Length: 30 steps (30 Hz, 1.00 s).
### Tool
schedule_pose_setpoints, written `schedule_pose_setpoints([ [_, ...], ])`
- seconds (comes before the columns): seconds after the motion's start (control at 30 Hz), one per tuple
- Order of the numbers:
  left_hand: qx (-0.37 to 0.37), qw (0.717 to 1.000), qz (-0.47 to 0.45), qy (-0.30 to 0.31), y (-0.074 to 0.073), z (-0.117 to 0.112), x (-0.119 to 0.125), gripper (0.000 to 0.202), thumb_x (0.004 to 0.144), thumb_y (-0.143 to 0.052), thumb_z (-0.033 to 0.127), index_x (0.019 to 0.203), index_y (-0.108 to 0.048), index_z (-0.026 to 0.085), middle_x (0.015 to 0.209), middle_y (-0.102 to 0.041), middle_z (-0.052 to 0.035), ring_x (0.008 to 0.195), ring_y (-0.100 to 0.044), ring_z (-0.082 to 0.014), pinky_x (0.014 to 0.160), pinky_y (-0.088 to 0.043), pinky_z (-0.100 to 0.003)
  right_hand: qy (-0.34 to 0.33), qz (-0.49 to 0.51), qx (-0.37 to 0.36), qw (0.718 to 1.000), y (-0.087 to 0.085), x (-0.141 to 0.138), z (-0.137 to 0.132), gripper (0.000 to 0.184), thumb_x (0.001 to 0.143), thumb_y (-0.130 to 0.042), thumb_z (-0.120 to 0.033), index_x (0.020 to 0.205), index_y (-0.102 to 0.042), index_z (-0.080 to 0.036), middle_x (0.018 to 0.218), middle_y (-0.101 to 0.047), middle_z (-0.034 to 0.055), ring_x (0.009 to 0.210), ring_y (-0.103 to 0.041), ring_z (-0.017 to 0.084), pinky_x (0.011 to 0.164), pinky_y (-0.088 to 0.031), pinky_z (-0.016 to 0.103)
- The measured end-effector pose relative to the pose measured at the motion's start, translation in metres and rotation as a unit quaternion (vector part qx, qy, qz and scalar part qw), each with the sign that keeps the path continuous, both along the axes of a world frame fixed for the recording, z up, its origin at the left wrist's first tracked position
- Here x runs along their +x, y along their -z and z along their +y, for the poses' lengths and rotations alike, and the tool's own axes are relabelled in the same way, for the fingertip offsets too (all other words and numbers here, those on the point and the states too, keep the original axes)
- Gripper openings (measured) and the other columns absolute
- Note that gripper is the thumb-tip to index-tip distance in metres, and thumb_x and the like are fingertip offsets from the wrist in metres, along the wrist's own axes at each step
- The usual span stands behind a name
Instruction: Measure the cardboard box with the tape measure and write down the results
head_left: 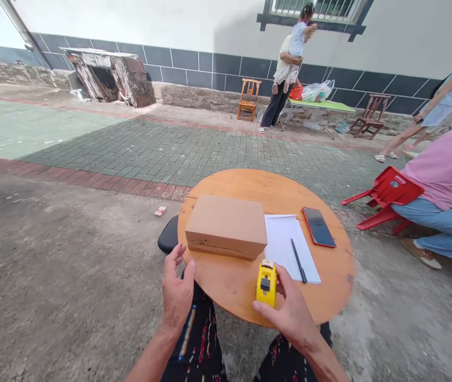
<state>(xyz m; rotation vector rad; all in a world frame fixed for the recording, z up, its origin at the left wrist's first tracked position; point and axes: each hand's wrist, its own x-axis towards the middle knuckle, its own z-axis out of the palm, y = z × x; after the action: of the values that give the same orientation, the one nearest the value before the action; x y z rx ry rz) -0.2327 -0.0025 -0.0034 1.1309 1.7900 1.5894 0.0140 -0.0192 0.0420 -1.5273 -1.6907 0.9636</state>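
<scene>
My right hand [289,310] grips a yellow tape measure [266,284] upright over the near edge of a round wooden table [229,286]. My left hand [177,292] hovers at the table's left edge with fingers spread, holding nothing, just below a closed brown cardboard box [226,225]. To the right of the box lies a white sheet of paper [285,239] with a black pen [298,260] on it. A red phone [318,226] rests face up beside the paper.
A black stool seat [169,236] pokes out left of the table. A seated person in pink [444,180] is on a red plastic chair [387,199] at the right. Further back stand other people, wooden chairs [248,98] and a green table [321,105] along the wall.
</scene>
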Motion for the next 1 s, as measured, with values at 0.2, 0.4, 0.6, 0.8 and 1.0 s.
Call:
schedule_pose_setpoints([
  [0.2,-0.015,0.975,0.021,0.221,-0.014,-0.054,0.037,0.026,0.088,-0.056,0.028,0.112,-0.063,0.023,0.116,-0.063,-0.0064,0.111,-0.058,-0.0212,0.100,-0.046,-0.036,-0.042,-0.078,0.048,0.995,0.000,-0.019,-0.014,0.074,0.072,-0.072,-0.027,0.138,-0.039,-0.024,0.135,-0.055,0.0091,0.122,-0.054,0.028,0.103,-0.045,0.043],
  [0.4,-0.040,0.933,-0.088,0.346,-0.034,-0.053,0.055,0.046,0.085,-0.061,0.026,0.130,-0.054,0.024,0.128,-0.060,-0.0067,0.116,-0.057,-0.0215,0.102,-0.045,-0.034,-0.067,-0.073,0.094,0.991,0.003,-0.026,-0.025,0.066,0.079,-0.064,-0.028,0.139,-0.036,-0.020,0.133,-0.058,0.0128,0.120,-0.058,0.027,0.100,-0.049,0.041],
  [0.6,-0.071,0.918,-0.147,0.362,-0.039,-0.049,0.053,0.052,0.085,-0.062,0.031,0.134,-0.050,0.021,0.128,-0.060,-0.0097,0.114,-0.058,-0.0232,0.099,-0.046,-0.036,-0.084,-0.071,0.074,0.991,-0.003,-0.026,-0.033,0.069,0.075,-0.069,-0.026,0.137,-0.039,-0.021,0.130,-0.060,0.0116,0.118,-0.060,0.026,0.099,-0.050,0.040],
  [0.8,-0.098,0.911,-0.155,0.370,-0.036,-0.048,0.053,0.040,0.082,-0.065,0.032,0.119,-0.059,0.019,0.113,-0.067,-0.0096,0.098,-0.063,-0.0221,0.089,-0.051,-0.035,-0.102,-0.067,0.032,0.992,-0.001,-0.023,-0.037,0.076,0.067,-0.071,-0.016,0.136,-0.040,-0.023,0.131,-0.059,0.0100,0.119,-0.058,0.027,0.102,-0.048,0.042],
  [1.0,-0.047,0.969,-0.112,0.216,-0.010,-0.042,0.025,0.051,0.086,-0.061,0.039,0.133,-0.049,0.021,0.128,-0.059,-0.0120,0.112,-0.059,-0.0234,0.098,-0.047,-0.039,-0.110,-0.140,0.063,0.982,-0.003,-0.022,-0.016,0.072,0.072,-0.067,-0.016,0.138,-0.039,-0.024,0.135,-0.054,0.0123,0.124,-0.052,0.031,0.106,-0.043,0.050],
])
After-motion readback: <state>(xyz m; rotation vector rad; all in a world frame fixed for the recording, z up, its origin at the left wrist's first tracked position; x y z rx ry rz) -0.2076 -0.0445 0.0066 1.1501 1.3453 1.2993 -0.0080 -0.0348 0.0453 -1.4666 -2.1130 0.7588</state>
